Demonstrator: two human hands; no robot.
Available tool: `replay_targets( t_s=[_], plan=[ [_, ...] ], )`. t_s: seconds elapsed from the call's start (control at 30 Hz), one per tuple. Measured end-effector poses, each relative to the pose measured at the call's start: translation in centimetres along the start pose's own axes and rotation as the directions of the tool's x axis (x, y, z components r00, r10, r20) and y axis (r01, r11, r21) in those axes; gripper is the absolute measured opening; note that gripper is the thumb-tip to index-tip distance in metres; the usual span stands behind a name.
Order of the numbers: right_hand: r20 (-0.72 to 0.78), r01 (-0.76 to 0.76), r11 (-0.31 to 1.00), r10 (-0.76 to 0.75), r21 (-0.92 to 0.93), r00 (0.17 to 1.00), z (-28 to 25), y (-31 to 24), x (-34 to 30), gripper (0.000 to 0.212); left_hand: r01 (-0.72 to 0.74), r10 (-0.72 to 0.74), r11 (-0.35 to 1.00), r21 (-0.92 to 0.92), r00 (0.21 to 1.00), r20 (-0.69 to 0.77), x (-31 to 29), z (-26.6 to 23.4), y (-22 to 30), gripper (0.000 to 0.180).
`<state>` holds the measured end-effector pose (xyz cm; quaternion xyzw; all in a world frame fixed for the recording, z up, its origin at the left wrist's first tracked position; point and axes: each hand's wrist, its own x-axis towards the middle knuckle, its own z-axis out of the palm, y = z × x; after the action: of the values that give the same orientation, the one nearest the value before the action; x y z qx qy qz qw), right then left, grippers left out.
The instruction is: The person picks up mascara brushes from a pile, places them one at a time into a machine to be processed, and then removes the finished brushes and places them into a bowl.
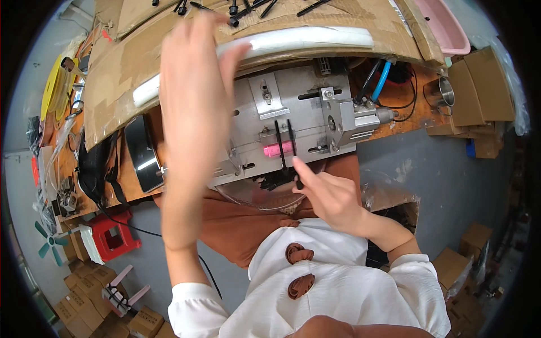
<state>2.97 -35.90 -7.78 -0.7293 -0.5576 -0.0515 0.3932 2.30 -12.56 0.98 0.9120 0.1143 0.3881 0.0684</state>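
My right hand [337, 200] pinches the thick end of a slim black rod [292, 141] over a metal fixture [245, 98]. A second black rod [280, 147] lies beside it, and both cross a small pink cylinder [273, 150] on the fixture. My left hand [194, 73], smeared by motion, reaches over the cardboard [121, 90] toward several black rods with thick heads [233, 10]. Its fingertips are too blurred to show whether they hold one. Between hand and fixture runs a long white padded strip [315, 38]. Below the fixture, a clear tray [248, 198] holds dark pieces.
A pneumatic cylinder [363, 123] with a blue hose [383, 79] stands at the fixture's right. A metal cup [439, 92] sits at the bench's right end. Left are a phone-like black slab [142, 155] and a red stool [115, 236]. Boxes [87, 298] stand on the floor.
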Motion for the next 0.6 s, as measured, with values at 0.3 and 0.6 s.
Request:
replay_targets(
  t_s=[0.3, 0.6],
  plan=[
    [0.089, 0.003, 1.000, 0.000, -0.031, 0.996, 2.3, 0.4, 0.8, 0.061, 0.160, -0.127, 0.973, -0.164, 0.972, 0.196, 2.6, 0.9, -3.8, 0.018],
    [-0.169, 0.033, 0.692, -0.222, -0.721, 0.960, -9.3, 10.9, 15.4, 0.017, 0.163, -0.107, 0.963, -0.213, 0.962, 0.253, -13.6, -3.0, 6.3, 0.067]
  ],
)
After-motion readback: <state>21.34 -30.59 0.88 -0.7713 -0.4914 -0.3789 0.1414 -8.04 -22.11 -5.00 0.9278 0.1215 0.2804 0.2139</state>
